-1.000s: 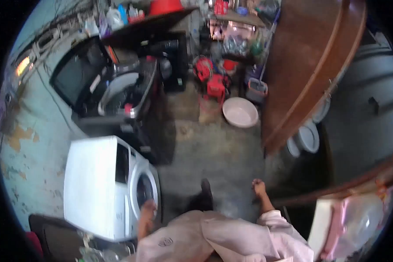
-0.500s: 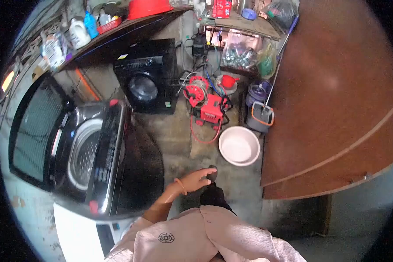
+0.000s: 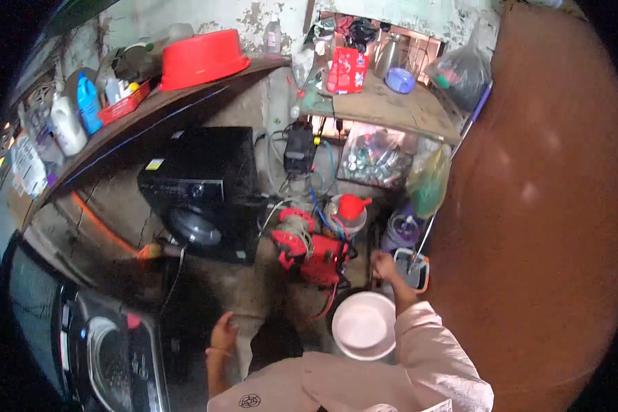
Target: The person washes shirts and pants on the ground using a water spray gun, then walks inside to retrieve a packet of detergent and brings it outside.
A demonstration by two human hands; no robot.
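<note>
My right hand (image 3: 384, 266) reaches forward over the floor, just left of a grey bucket (image 3: 410, 269) with an orange rim; its fingers look curled, but whether they hold anything is too small to tell. Low at the left, my left hand (image 3: 224, 331) hangs over the floor with its fingers apart and nothing in it. A pale pink basin (image 3: 365, 325) sits on the floor below my right hand. Left of that hand is a red pressure washer (image 3: 321, 261) beside a red hose reel (image 3: 293, 235). A purple container (image 3: 402, 232) stands behind the bucket.
A black front-loading washer (image 3: 202, 199) stands at the back left, an open top-loader (image 3: 113, 350) at the lower left. Bottles and a red tub (image 3: 202, 60) line a shelf. A brown panel (image 3: 535, 206) fills the right side, with a mop pole beside it.
The view has tilted up and moved closer to the back wall. My right hand has come into view near the bucket. My left hand now shows lower and farther left.
</note>
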